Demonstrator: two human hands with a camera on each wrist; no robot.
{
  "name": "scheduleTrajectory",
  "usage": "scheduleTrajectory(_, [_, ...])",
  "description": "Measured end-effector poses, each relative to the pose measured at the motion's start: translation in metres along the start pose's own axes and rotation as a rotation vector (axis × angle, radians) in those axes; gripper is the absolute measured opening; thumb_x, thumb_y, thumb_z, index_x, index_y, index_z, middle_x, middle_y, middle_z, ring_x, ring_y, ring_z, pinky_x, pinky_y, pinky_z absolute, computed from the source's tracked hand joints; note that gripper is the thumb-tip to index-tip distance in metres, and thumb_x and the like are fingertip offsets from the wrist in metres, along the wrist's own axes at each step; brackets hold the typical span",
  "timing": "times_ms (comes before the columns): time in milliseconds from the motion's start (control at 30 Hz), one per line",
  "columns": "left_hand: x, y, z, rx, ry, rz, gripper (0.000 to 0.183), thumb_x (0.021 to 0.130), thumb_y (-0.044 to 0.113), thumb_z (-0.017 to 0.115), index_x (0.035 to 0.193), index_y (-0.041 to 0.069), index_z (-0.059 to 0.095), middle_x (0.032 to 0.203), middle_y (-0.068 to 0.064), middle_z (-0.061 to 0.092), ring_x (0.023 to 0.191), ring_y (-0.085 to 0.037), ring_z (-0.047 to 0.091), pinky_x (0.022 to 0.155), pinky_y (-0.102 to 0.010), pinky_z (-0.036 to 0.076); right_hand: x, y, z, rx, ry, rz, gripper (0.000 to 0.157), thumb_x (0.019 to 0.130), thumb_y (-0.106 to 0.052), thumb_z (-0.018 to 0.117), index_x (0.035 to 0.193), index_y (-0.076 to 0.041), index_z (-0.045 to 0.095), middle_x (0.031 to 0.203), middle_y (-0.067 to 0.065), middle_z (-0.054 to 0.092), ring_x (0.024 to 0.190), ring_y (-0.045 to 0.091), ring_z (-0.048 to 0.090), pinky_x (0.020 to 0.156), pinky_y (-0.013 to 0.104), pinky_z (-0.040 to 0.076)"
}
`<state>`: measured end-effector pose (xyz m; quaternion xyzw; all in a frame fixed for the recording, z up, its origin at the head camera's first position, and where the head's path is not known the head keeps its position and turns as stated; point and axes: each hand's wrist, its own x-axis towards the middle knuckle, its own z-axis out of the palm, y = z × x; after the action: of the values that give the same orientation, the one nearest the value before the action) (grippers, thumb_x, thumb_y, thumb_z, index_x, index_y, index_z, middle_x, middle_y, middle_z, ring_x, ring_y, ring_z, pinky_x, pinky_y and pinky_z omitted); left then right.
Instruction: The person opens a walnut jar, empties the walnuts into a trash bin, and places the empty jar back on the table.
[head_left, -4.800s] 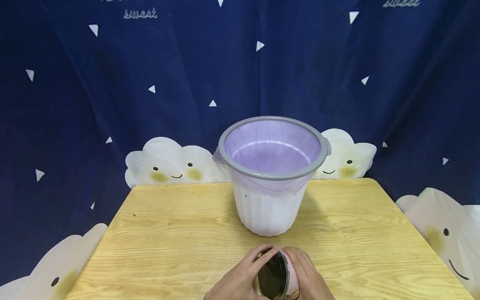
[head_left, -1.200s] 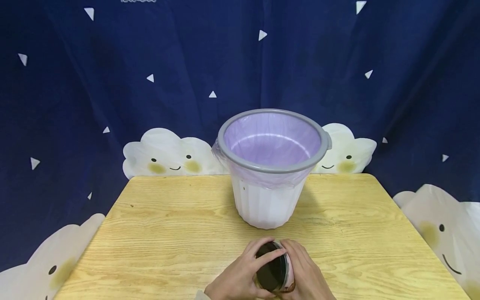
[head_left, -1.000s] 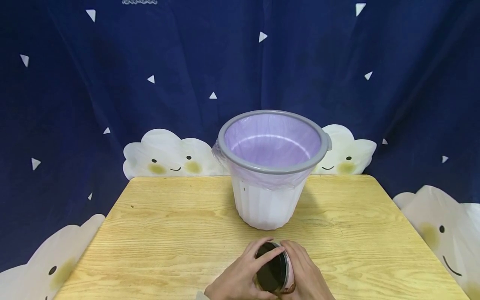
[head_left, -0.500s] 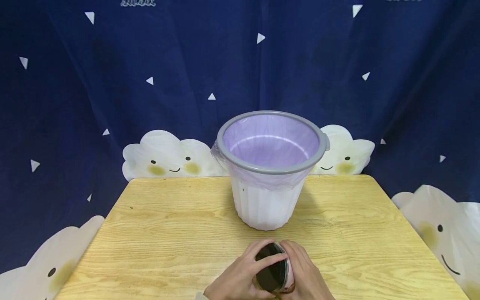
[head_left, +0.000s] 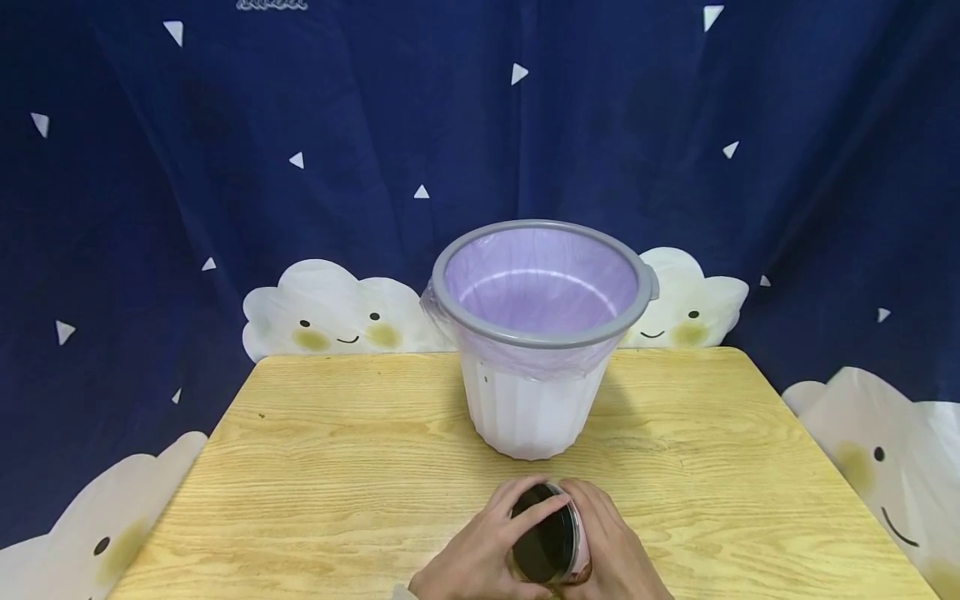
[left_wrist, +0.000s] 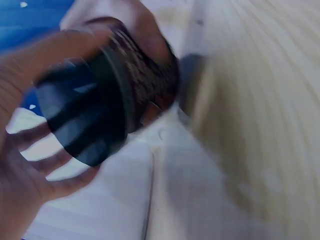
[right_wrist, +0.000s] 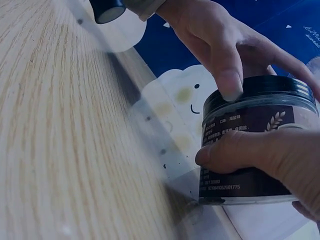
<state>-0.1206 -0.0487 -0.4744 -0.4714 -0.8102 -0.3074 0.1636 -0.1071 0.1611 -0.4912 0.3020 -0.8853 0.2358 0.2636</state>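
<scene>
In the head view, a round jar [head_left: 581,557] with a black lid [head_left: 542,546] is held between both hands near the table's front, its lid tilted up and to the left. My left hand [head_left: 476,550] grips the lid, fingers and thumb spread around its rim. My right hand [head_left: 617,546] holds the jar's body from the right side. Up close in the right wrist view, the jar has a dark label [right_wrist: 240,177] with pale print and a leaf mark, and the lid sits on its top. The left wrist view is blurred, and the jar's contents are hidden.
A white trash bin [head_left: 528,408] with a grey rim and purple liner bag stands on the wooden table [head_left: 337,467], just beyond the hands. Behind the table hangs a dark blue curtain [head_left: 360,125] printed with clouds and triangles.
Since the earliest frame, the jar has turned slightly, with less of its pinkish side showing. My left index finger shifts a little along the lid's edge. The head view has tilted slightly.
</scene>
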Motion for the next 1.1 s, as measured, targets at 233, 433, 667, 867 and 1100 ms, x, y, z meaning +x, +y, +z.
scheduleTrajectory(233, [0.0011, -0.0030, 0.0017, 0.044, 0.024, 0.078, 0.098, 0.067, 0.043, 0.086, 0.147, 0.015, 0.037, 0.148, -0.014, 0.032, 0.132, -0.025, 0.038, 0.102, -0.037, 0.044, 0.0015, -0.0008, 0.0002, -0.011, -0.001, 0.008, 0.119, 0.030, -0.035, 0.092, 0.135, -0.001, 0.048, 0.131, 0.005, 0.053, 0.117, 0.023, 0.052, 0.085, 0.040, 0.054])
scheduleTrajectory(433, [0.0002, -0.0030, 0.0009, 0.044, 0.031, 0.064, 0.095, 0.068, 0.040, 0.086, 0.146, 0.015, 0.037, 0.144, -0.016, 0.036, 0.129, -0.025, 0.041, 0.098, -0.035, 0.047, 0.0018, -0.0005, 0.0012, -0.022, 0.019, -0.003, 0.117, 0.028, -0.036, 0.091, 0.133, -0.002, 0.051, 0.129, 0.004, 0.054, 0.117, 0.022, 0.053, 0.094, 0.026, 0.048])
scheduleTrajectory(667, [-0.0008, -0.0032, -0.0014, 0.032, 0.014, 0.027, 0.100, 0.066, 0.045, 0.086, 0.148, 0.017, 0.036, 0.148, -0.015, 0.031, 0.132, -0.026, 0.038, 0.096, -0.037, 0.048, 0.0032, -0.0007, 0.0022, -0.005, 0.017, -0.002, 0.116, 0.029, -0.037, 0.092, 0.131, 0.000, 0.051, 0.128, 0.007, 0.055, 0.115, 0.024, 0.053, 0.086, 0.039, 0.055])
scheduleTrajectory(867, [0.0011, -0.0018, 0.0010, -0.004, -0.018, 0.038, 0.100, 0.067, 0.045, 0.086, 0.148, 0.017, 0.035, 0.153, -0.014, 0.022, 0.136, -0.028, 0.032, 0.099, -0.041, 0.046, -0.0027, 0.0001, 0.0011, -0.002, 0.022, 0.013, 0.116, 0.045, -0.063, 0.087, 0.135, -0.001, 0.049, 0.130, 0.007, 0.054, 0.116, 0.022, 0.051, 0.082, 0.039, 0.055])
scheduleTrajectory(1100, [0.0002, -0.0020, 0.0009, -0.025, -0.013, 0.030, 0.098, 0.067, 0.040, 0.087, 0.147, 0.017, 0.036, 0.146, -0.015, 0.034, 0.130, -0.024, 0.040, 0.097, -0.036, 0.048, -0.0044, -0.0006, 0.0016, -0.020, 0.011, 0.026, 0.111, 0.054, -0.073, 0.078, 0.137, -0.005, 0.049, 0.132, 0.004, 0.053, 0.119, 0.019, 0.049, 0.094, 0.023, 0.046])
